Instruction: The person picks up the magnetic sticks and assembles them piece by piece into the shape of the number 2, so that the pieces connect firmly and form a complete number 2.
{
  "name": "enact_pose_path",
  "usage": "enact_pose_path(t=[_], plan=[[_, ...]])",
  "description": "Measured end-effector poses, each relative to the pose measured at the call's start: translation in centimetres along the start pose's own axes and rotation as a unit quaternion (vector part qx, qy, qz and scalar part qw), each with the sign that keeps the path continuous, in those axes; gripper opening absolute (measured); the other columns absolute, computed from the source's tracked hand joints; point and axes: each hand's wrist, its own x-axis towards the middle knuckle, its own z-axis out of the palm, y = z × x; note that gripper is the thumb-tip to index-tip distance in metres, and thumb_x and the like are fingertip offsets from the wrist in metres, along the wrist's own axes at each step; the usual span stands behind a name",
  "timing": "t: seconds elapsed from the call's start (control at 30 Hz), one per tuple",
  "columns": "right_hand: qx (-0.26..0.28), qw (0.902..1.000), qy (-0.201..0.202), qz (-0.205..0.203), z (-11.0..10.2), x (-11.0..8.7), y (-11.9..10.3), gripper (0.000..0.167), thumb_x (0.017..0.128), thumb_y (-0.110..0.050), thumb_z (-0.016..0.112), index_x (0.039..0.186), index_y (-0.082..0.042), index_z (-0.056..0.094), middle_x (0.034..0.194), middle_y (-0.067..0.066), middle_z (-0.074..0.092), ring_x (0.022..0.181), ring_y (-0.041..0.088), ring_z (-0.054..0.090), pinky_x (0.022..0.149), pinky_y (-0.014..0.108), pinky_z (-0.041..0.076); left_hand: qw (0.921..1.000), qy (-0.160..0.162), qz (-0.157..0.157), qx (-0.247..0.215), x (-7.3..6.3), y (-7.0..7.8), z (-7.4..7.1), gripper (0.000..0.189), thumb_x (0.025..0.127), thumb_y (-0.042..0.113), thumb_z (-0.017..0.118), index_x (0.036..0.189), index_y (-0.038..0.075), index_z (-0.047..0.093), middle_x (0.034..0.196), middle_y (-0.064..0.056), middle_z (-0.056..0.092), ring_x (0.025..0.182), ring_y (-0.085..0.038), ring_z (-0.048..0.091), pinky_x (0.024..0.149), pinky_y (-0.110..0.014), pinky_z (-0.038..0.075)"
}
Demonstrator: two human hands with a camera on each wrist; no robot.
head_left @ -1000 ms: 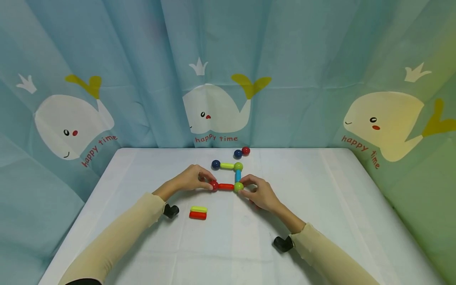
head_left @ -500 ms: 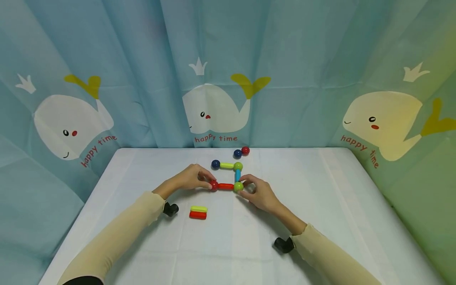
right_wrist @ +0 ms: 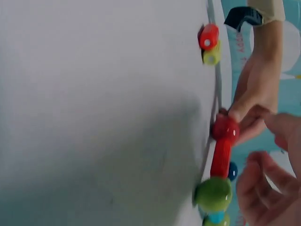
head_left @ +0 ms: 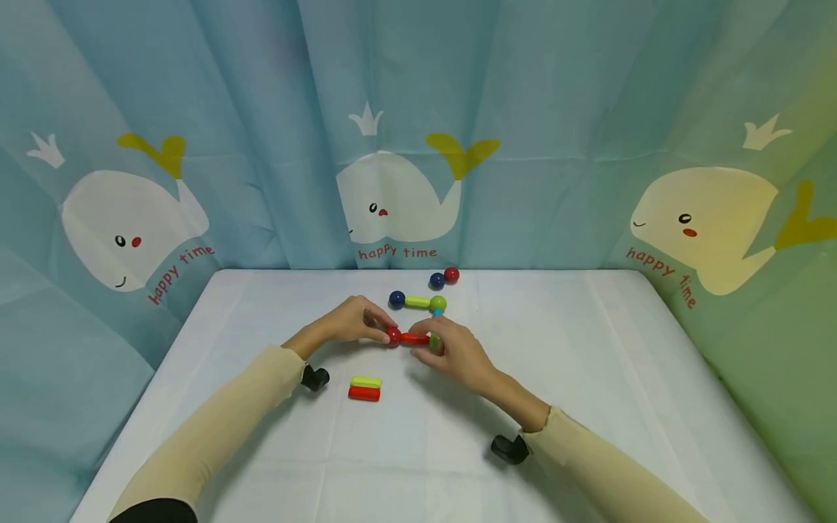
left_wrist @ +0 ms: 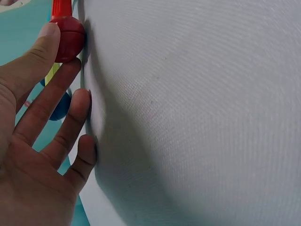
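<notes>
My left hand [head_left: 349,319] pinches a red ball [left_wrist: 70,40] between thumb and a fingertip, its other fingers spread. A red rod [head_left: 412,338] runs from that ball to a green ball [right_wrist: 214,194]. From there a blue rod [head_left: 437,313] leads to a second green ball [head_left: 438,302], then a yellow-green rod [head_left: 417,301] and a dark blue ball [head_left: 397,299]. My right hand [head_left: 461,356] hovers by the red rod and partly covers the nearer green ball in the head view. The right wrist view shows its fingers apart, holding nothing.
A loose yellow-green rod [head_left: 365,381] and red rod [head_left: 364,394] lie side by side nearer the front. Behind the joined pieces rest a dark blue ball [head_left: 437,281] and a red ball [head_left: 451,275]. A whale-print curtain [head_left: 556,109] hangs behind the white table [head_left: 588,349].
My right hand has come off the nearer green ball and shifted left toward the red rod. My left hand keeps its pinch on the red ball, and the joined pieces stay in place.
</notes>
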Motion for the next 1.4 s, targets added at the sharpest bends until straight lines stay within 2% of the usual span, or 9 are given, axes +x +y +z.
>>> enact_pose_path(t=[0.1,0.2,0.3,0.43,0.63,0.93,1.07,1.4], plan=[[0.065,0.9957,-0.063,-0.021,0.9,0.7,-0.4,0.032,0.093,-0.015,0.078,0.122,-0.005,0.071,0.112,0.011,0.074,0.068,0.020,0.059,0.064,0.025,0.052,1.0000,0.000,0.004,-0.007,0.0,-0.1,-0.1,0.026,0.087,0.017,0.084,0.113,0.013,0.081,0.104,0.004,0.078,0.090,-0.011,0.070,0.084,-0.030,0.056],[0.110,0.9860,-0.122,-0.028,2.0,1.3,-0.7,0.035,0.093,-0.014,0.077,0.125,-0.004,0.069,0.110,0.010,0.074,0.069,0.019,0.061,0.066,0.025,0.053,0.9998,-0.003,0.010,-0.014,0.1,-0.3,-0.1,0.026,0.087,0.016,0.084,0.113,0.012,0.081,0.103,0.003,0.078,0.090,-0.012,0.071,0.083,-0.030,0.057],[0.130,0.9780,-0.161,-0.027,3.0,1.8,-0.8,0.037,0.093,-0.017,0.078,0.127,-0.006,0.069,0.109,0.008,0.073,0.065,0.017,0.059,0.067,0.024,0.052,0.9997,-0.006,0.011,-0.021,0.2,-0.5,-0.2,0.026,0.087,0.015,0.084,0.112,0.012,0.081,0.103,0.002,0.078,0.089,-0.012,0.071,0.081,-0.030,0.058],[0.147,0.9707,-0.190,-0.021,4.2,2.2,-0.8,0.036,0.094,-0.020,0.078,0.127,-0.009,0.070,0.111,0.007,0.073,0.069,0.014,0.060,0.070,0.024,0.052,0.9996,-0.008,0.005,-0.025,0.4,-0.6,-0.2,0.025,0.087,0.014,0.084,0.111,0.013,0.081,0.104,0.003,0.078,0.088,-0.012,0.070,0.078,-0.029,0.058],[0.141,0.9691,-0.202,-0.017,4.9,2.5,-1.1,0.033,0.095,-0.015,0.075,0.128,-0.009,0.070,0.112,0.006,0.074,0.075,0.016,0.063,0.073,0.025,0.053,0.9995,-0.006,0.009,-0.030,0.6,-0.6,-0.2,0.026,0.086,0.016,0.085,0.111,0.012,0.081,0.104,0.002,0.078,0.088,-0.011,0.070,0.079,-0.029,0.057],[0.117,0.9737,-0.193,-0.032,5.7,2.8,-1.5,0.027,0.096,-0.012,0.074,0.122,-0.007,0.072,0.094,0.001,0.070,0.067,0.011,0.054,0.066,0.020,0.044,0.9994,-0.001,0.004,-0.034,0.5,-0.6,-0.1,0.026,0.085,0.014,0.085,0.111,0.012,0.082,0.105,0.002,0.078,0.090,-0.012,0.071,0.080,-0.030,0.057],[0.107,0.9748,-0.193,-0.037,5.7,2.8,-1.8,0.024,0.096,-0.011,0.074,0.120,-0.006,0.073,0.090,0.001,0.069,0.068,0.012,0.054,0.066,0.019,0.043,0.9993,-0.003,0.007,-0.038,0.4,-0.6,-0.1,0.026,0.086,0.014,0.085,0.111,0.011,0.081,0.105,0.001,0.078,0.092,-0.012,0.072,0.085,-0.031,0.058],[0.071,0.9757,-0.205,-0.030,5.3,2.4,-1.5,0.021,0.094,-0.012,0.075,0.115,-0.008,0.076,0.084,-0.005,0.065,0.069,0.005,0.051,0.067,0.020,0.042,0.9994,-0.003,0.001,-0.034,0.2,-0.3,-0.1,0.027,0.086,0.014,0.085,0.112,0.012,0.081,0.106,0.002,0.078,0.092,-0.010,0.072,0.085,-0.029,0.057]])
